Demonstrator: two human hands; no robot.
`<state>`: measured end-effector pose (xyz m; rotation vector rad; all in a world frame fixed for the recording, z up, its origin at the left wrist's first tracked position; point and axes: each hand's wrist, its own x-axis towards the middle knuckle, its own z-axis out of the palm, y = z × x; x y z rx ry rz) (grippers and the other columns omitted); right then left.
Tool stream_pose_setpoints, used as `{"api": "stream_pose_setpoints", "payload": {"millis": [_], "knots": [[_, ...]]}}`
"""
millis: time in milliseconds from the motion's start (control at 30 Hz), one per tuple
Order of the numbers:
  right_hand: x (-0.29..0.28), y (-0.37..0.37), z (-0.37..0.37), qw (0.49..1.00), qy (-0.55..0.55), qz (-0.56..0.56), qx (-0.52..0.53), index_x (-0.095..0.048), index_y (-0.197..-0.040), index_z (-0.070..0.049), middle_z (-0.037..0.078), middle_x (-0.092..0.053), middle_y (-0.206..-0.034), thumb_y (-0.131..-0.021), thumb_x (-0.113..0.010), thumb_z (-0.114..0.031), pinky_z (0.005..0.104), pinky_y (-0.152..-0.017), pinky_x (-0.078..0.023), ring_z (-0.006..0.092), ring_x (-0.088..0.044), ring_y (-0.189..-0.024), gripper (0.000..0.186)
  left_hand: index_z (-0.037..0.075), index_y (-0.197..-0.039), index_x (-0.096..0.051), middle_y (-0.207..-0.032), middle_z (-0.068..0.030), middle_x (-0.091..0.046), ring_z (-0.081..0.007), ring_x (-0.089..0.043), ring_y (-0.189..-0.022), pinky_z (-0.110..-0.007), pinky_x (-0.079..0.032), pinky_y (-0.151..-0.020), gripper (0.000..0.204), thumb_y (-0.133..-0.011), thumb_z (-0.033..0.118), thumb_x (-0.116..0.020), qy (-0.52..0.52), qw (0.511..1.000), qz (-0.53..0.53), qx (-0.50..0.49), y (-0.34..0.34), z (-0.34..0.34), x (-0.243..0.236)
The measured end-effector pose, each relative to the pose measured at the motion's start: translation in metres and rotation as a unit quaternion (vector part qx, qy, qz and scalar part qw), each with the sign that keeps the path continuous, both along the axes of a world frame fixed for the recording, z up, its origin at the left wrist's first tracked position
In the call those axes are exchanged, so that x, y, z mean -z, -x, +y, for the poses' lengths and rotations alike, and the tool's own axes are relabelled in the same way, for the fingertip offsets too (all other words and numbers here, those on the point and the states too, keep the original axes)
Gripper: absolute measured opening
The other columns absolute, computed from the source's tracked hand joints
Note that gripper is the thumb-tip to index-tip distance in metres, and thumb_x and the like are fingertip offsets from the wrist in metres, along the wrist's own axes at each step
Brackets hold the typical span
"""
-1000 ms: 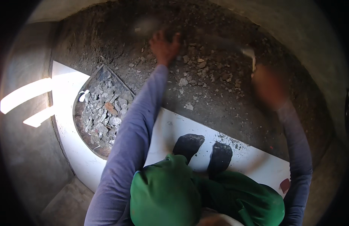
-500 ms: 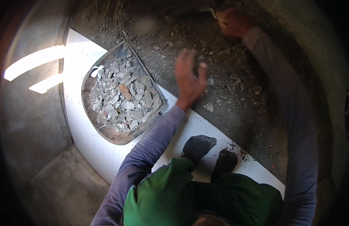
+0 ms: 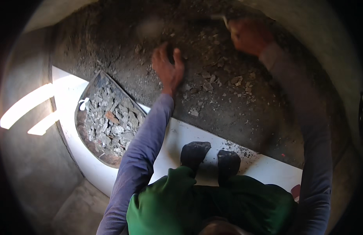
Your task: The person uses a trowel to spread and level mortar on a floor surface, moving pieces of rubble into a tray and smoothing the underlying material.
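Observation:
My left hand (image 3: 168, 71) reaches over the dark, rough floor (image 3: 150, 88), fingers spread and holding nothing. Just left of that forearm lies a worn, dark pan (image 3: 80, 126), heaped with grey rubble chips (image 3: 111, 111) and one reddish-brown piece (image 3: 112, 117). My forearm covers the pan's right side. At the far right, my blurred right hand (image 3: 250, 36) is closed around a tool with a bent, pale metal neck (image 3: 224, 20). The tool's working end fades into shadow, so its kind is unclear. Loose flakes (image 3: 208, 84) lie between my hands.
A white board (image 3: 171, 135) lies under the pan and my dark-covered feet (image 3: 195, 152), with crumbs along its edge. Grey walls (image 3: 26, 156) stand at the left and far right. A scrap of white material (image 3: 84, 103) rests on the pan's left rim.
The view has turned, so the pan appears lower and further left. My left hand has shifted left and away from me. My right hand, still gripping the tool, has come slightly nearer.

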<state>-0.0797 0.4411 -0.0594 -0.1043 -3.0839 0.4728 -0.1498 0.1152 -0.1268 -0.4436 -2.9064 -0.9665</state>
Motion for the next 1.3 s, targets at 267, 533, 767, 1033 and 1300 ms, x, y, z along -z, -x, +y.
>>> {"api": "stream_pose_setpoints", "payload": {"millis": [267, 533, 767, 1033, 1300], "knots": [[-0.027, -0.06, 0.013, 0.997, 0.004, 0.028, 0.07, -0.073, -0.116, -0.009, 0.018, -0.077, -0.101, -0.1, -0.069, -0.021, 0.0568, -0.081, -0.061, 0.0416, -0.076, -0.092, 0.02, 0.001, -0.149, -0.062, -0.151, -0.0286, -0.059, -0.0463, -0.049, -0.148, -0.056, -0.036, -0.125, 0.063, -0.108, 0.048, -0.064, -0.123, 0.987, 0.097, 0.028, 0.0, 0.0, -0.019], [-0.002, -0.102, -0.049, 0.998, -0.019, 0.005, 0.057, -0.073, -0.122, -0.01, 0.02, -0.078, -0.105, -0.104, -0.066, -0.025, 0.055, -0.083, -0.062, 0.0422, -0.076, -0.091, 0.024, 0.005, -0.148, -0.064, -0.152, -0.0266, -0.059, -0.0448, -0.052, -0.145, -0.056, -0.037, -0.124, 0.065, -0.104, 0.053, -0.066, 0.021, 0.997, -0.012, 0.074, 0.073, -0.062, 0.017], [-0.046, -0.183, -0.03, 0.961, 0.07, -0.062, 0.26, -0.073, -0.121, -0.005, 0.025, -0.077, -0.108, -0.104, -0.066, -0.024, 0.056, -0.086, -0.06, 0.0449, -0.076, -0.099, 0.027, 0.014, -0.163, -0.052, -0.167, -0.0283, -0.038, -0.0487, -0.034, -0.157, -0.064, -0.025, -0.128, 0.084, -0.1, 0.067, -0.068, 0.008, 0.997, -0.029, 0.065, -0.05, -0.02, -0.035], [-0.035, -0.19, -0.116, 0.92, 0.151, -0.123, 0.34, -0.069, -0.116, -0.002, 0.031, -0.075, -0.097, -0.098, -0.071, -0.022, 0.0572, -0.08, -0.059, 0.0512, -0.075, -0.093, 0.026, 0.021, -0.176, -0.028, -0.173, -0.0314, -0.018, -0.0542, -0.017, -0.16, -0.078, -0.016, -0.123, 0.119, -0.086, 0.083, -0.076, 0.037, 0.996, -0.068, 0.052, -0.111, 0.009, -0.033], [-0.028, -0.186, -0.185, 0.899, 0.319, -0.142, 0.263, -0.07, -0.114, 0.003, 0.03, -0.075, -0.095, -0.096, -0.071, -0.022, 0.0536, -0.084, -0.059, 0.0487, -0.075, -0.092, 0.03, 0.025, -0.169, -0.04, -0.17, -0.0299, -0.023, -0.0509, -0.027, -0.153, -0.073, -0.031, -0.118, 0.113, -0.081, 0.079, -0.083, 0.008, 0.997, -0.073, 0.015, -0.125, 0.021, -0.042]]}}
